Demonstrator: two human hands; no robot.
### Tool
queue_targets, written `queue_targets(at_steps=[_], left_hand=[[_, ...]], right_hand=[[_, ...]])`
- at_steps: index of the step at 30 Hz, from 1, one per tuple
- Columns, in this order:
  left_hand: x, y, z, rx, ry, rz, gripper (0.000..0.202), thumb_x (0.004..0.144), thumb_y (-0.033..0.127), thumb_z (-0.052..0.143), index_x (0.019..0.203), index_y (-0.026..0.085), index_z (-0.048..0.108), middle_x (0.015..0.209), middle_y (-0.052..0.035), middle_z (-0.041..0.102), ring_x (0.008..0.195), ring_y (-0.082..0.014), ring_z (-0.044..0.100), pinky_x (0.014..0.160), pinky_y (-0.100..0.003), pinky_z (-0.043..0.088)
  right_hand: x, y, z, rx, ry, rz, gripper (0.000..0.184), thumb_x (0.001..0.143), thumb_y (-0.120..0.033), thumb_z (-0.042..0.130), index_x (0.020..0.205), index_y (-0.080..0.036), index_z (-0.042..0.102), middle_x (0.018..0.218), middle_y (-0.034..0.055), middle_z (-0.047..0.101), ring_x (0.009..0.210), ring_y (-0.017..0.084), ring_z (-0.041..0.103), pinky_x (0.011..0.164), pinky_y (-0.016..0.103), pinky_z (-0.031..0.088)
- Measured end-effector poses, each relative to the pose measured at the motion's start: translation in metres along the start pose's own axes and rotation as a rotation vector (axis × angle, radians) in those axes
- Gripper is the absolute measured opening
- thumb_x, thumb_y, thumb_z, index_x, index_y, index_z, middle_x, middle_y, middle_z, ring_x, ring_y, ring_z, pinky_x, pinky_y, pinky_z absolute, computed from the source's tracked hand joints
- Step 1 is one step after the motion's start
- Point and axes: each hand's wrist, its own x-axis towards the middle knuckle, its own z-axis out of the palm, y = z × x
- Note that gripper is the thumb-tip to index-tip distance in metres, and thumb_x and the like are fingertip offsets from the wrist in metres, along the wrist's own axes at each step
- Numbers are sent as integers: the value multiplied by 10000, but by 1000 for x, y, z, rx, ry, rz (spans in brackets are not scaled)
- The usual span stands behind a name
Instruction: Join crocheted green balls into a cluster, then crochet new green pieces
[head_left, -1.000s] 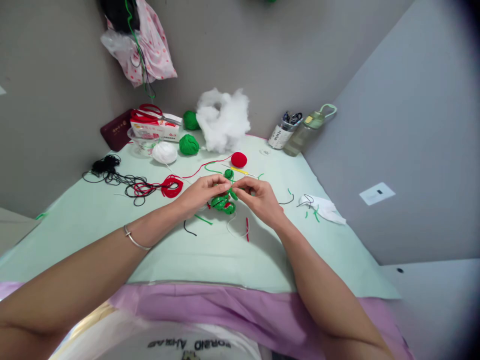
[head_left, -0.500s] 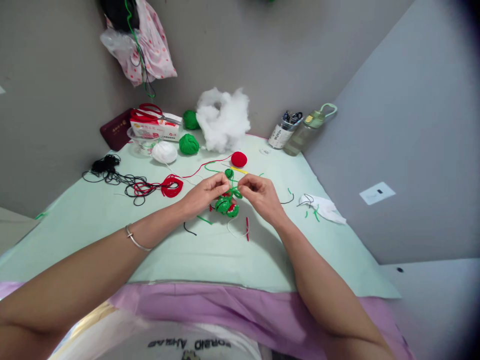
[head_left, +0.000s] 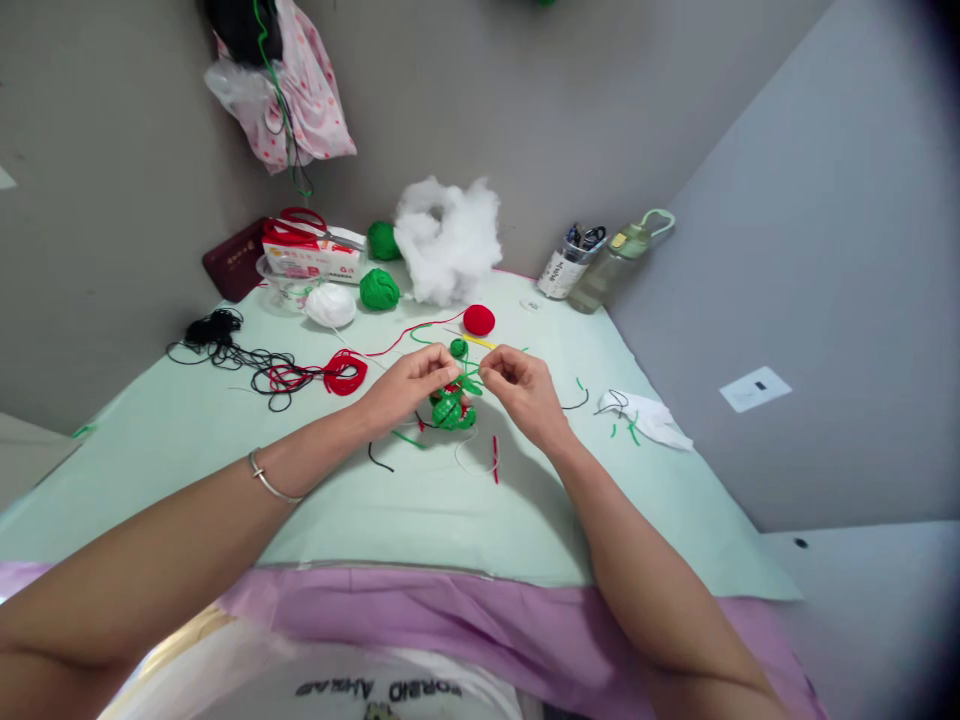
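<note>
A small green crocheted piece with red and white parts hangs just under my fingers, above the table. My left hand is closed, its thumb and fingertips pinching the top of this piece. My right hand is closed in a pinch on a green yarn strand close by; the strand's full path is hidden by the fingers. Just beyond the fingertips sits a small round green crocheted ball. Behind it lies a yellow-handled crochet hook, next to a red yarn ball.
Tangled black yarn and a red yarn coil lie left. Behind are a white yarn ball, green yarn balls, white stuffing and red scissors on a box. A bottle stands back right.
The green crocheted piece has turned a little between my hands, and its red part shows differently. My right hand has shifted slightly right, away from my left.
</note>
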Motion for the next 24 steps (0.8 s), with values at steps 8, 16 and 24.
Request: queue_targets(at_steps=[8, 16, 24], left_hand=[[0, -2, 5, -8, 74, -41, 277, 782, 323, 760, 786, 186, 519, 707, 11, 636, 661, -134, 649, 605, -235, 456], [2, -3, 1, -9, 165, -25, 228, 735, 240, 738, 755, 188, 516, 714, 10, 647, 723, -158, 692, 611, -233, 467], [3, 0, -6, -200, 157, -118, 301, 719, 242, 819, 936, 173, 622, 877, -10, 664, 812, -165, 695, 684, -266, 517]], right_hand=[[-2, 0, 3, 25, -42, 25, 122, 814, -288, 622, 740, -191, 630, 577, -55, 409, 560, 104, 339, 545, 273, 271], [1, -2, 2, 32, 61, 31, 148, 793, -304, 644, 700, -192, 617, 592, -40, 468, 557, 105, 344, 539, 278, 278], [5, 5, -10, 185, -21, 227, 219, 824, -397, 677, 835, -180, 652, 722, -22, 561, 585, 89, 390, 545, 250, 308]])
